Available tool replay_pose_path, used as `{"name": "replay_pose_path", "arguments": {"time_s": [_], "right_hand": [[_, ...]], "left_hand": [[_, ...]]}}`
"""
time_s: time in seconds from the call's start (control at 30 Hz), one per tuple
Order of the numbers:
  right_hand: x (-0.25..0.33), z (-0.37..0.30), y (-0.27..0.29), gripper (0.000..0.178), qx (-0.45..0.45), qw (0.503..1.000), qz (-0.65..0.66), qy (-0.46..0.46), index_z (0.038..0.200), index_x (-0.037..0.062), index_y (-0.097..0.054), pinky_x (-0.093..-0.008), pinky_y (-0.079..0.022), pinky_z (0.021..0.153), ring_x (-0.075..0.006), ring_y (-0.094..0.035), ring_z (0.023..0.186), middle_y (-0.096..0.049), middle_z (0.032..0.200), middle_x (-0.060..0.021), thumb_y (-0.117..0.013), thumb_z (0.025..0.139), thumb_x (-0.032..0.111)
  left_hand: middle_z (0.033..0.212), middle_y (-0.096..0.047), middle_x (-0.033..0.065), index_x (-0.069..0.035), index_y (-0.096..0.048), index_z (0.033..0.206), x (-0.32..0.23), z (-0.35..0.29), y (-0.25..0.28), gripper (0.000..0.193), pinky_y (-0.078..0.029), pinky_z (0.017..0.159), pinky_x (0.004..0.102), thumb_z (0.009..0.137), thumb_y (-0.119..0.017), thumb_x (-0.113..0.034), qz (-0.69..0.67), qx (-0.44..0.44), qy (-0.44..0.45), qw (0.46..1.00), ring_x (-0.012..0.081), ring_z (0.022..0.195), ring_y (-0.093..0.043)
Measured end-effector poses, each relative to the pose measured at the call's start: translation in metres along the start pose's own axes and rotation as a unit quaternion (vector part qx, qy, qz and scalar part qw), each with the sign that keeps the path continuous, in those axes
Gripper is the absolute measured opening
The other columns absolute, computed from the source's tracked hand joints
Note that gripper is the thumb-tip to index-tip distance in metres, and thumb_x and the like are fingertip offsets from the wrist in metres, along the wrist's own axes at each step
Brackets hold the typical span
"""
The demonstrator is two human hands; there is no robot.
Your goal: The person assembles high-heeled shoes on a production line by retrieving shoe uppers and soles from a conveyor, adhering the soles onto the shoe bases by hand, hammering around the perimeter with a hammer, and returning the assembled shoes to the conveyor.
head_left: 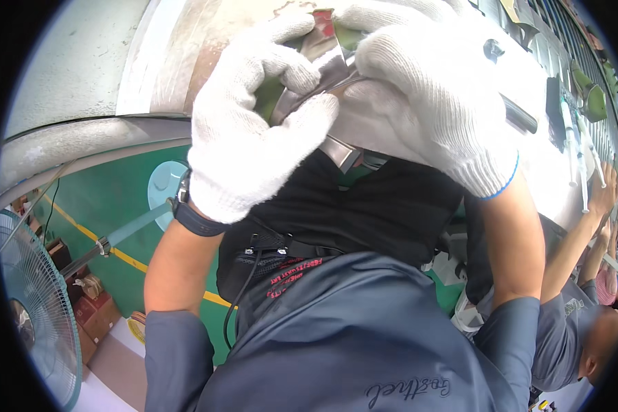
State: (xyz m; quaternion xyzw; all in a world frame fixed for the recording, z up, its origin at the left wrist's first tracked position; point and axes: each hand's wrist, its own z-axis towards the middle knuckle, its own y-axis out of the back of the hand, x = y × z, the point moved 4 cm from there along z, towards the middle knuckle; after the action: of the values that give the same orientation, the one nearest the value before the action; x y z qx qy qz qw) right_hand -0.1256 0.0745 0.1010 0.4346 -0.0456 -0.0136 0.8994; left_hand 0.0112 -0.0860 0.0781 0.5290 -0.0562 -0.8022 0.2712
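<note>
A shiny, curved metal piece with a red patch at its far end lies between my two hands, above the near edge of the worktable. Olive-green surface shows around it; whether it belongs to the same piece I cannot tell. My left hand, in a white knitted glove, pinches the metal between thumb and fingers. Curled against its other side is my right hand, gloved alike, its fingertips partly hidden. A metal end juts out below the left thumb, over my lap.
A blue fan stands at the lower left, near cardboard boxes. On the table's right are a dark cylinder, pale syringe-like tubes and green parts. A co-worker sits close on my right, arms on the table.
</note>
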Motion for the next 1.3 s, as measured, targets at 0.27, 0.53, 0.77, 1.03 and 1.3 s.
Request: {"name": "replay_pose_path", "arguments": {"time_s": [0.27,0.53,0.77,1.03,1.3], "right_hand": [[0.018,0.003,0.013,0.028,0.029,0.994,0.075,-0.078,0.091,0.0092,-0.068,-0.0481,-0.053,0.101,-0.0346,-0.072,0.114,-0.079,0.125,-0.0095,-0.089,0.074,0.014],[0.020,0.019,0.016,0.035,0.066,0.997,0.025,-0.012,0.093,0.0126,-0.066,-0.0608,-0.044,0.117,-0.0325,-0.073,0.120,-0.079,0.128,-0.0082,-0.092,0.069,0.017],[0.022,0.023,0.023,0.035,0.074,0.995,0.051,-0.030,0.092,0.0127,-0.066,-0.0642,-0.041,0.121,-0.0337,-0.073,0.120,-0.080,0.127,-0.0089,-0.092,0.071,0.019],[0.013,0.064,-0.004,0.028,0.216,0.964,-0.081,-0.135,0.101,0.0061,-0.073,-0.0445,-0.056,0.071,-0.0294,-0.070,0.077,-0.070,0.089,-0.0089,-0.088,0.077,0.008],[0.002,0.069,0.049,0.037,0.230,0.932,0.033,-0.277,0.112,0.0046,-0.075,-0.0430,-0.059,0.087,-0.0328,-0.075,0.105,-0.076,0.106,-0.0147,-0.091,0.082,0.021]], "left_hand": [[0.148,-0.066,0.0284,-0.002,-0.060,0.092,-0.008,-0.002,-0.014,0.015,-0.046,0.119,0.0422,0.090,-0.073,0.006,0.025,-0.069,0.018,0.997,0.0304,0.138,-0.065],[0.144,-0.068,0.0291,-0.003,-0.059,0.092,-0.011,0.002,-0.010,0.014,-0.049,0.114,0.0401,0.090,-0.071,0.004,0.136,-0.048,-0.044,0.989,0.0294,0.127,-0.067],[0.143,-0.069,0.0283,-0.004,-0.058,0.093,-0.012,0.005,-0.011,0.019,-0.051,0.109,0.0393,0.088,-0.072,0.007,0.146,-0.050,-0.053,0.987,0.0329,0.125,-0.068],[0.131,-0.073,0.0249,-0.006,-0.062,0.090,-0.015,0.000,-0.021,0.017,-0.052,0.097,0.0496,0.076,-0.071,-0.004,0.125,-0.077,-0.079,0.986,0.0419,0.107,-0.070],[0.144,-0.066,0.0294,-0.004,-0.058,0.102,-0.017,0.005,-0.008,0.042,-0.052,0.108,0.0465,0.075,-0.089,-0.007,0.118,-0.007,-0.026,0.993,0.0402,0.123,-0.066]]}}
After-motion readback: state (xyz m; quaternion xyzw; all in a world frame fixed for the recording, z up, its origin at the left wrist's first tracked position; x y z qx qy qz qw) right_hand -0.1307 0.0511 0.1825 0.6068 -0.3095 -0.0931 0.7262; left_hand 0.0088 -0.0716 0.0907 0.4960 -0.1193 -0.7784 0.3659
